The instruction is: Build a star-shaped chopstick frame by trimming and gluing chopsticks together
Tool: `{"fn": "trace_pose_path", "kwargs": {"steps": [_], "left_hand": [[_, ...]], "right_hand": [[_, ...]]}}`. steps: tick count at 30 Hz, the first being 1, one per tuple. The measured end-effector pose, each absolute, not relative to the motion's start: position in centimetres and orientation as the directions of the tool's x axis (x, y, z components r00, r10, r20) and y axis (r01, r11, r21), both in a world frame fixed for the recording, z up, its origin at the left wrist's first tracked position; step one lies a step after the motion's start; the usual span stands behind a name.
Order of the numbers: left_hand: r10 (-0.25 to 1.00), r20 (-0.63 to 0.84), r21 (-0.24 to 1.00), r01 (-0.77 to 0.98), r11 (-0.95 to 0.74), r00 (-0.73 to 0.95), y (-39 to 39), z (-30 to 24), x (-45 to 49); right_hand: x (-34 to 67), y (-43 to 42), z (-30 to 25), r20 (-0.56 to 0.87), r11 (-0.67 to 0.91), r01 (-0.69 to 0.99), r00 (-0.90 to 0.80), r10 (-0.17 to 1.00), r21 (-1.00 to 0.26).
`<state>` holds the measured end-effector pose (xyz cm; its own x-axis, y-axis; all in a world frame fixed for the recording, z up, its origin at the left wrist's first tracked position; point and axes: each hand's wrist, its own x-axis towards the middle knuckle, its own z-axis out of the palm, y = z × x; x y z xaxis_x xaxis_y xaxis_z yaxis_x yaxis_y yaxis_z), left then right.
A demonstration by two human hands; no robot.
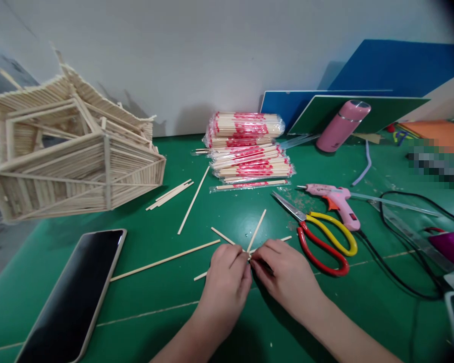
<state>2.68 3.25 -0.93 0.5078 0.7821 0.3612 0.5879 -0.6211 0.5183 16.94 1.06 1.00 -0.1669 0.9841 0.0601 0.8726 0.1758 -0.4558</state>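
Note:
My left hand (227, 272) and my right hand (285, 275) meet over the green table, fingertips pinched together where several thin wooden sticks (257, 230) join. From that meeting point the sticks fan out to the left, right and away from me. The exact grip is partly hidden by my fingers. A longer wooden stick (164, 260) lies left of my left hand, its near end by the phone. Another loose stick (193, 200) rests farther off at a slant. Beside my right hand lie scissors (302, 214) with one yellow and one red handle.
A pink glue gun (331, 192) trails its black cord at the right. Plastic-wrapped chopstick packs (245, 128) and a pink bottle (342, 126) are near the wall. At left stand a stick-built model house (108, 171), short cut sticks (170, 194) and a phone (73, 297).

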Motion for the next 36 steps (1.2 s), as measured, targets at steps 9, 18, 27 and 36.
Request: {"fn": "trace_pose_path", "kwargs": {"steps": [9,18,27,36], "left_hand": [[0.793,0.360,0.528,0.593,-0.608,0.492,3.0,-0.8,2.6],[0.790,0.407,0.458,0.645,-0.611,0.459,2.8,0.0,2.5],[0.805,0.410,0.403,0.706,-0.582,0.429,2.4,0.5,2.0],[0.802,0.402,0.387,0.712,-0.586,0.442,2.3,0.7,2.0]], "right_hand": [[17.1,0.9,0.8,0.069,0.166,0.809,-0.154,0.986,-0.565],[18.9,-0.3,1.3,0.263,0.187,0.590,0.046,0.964,-0.786],[18.6,-0.2,0.4,0.247,0.212,0.666,-0.043,0.968,-0.716],[17.8,0.0,0.9,0.209,0.219,0.752,-0.111,0.972,-0.621]]}}
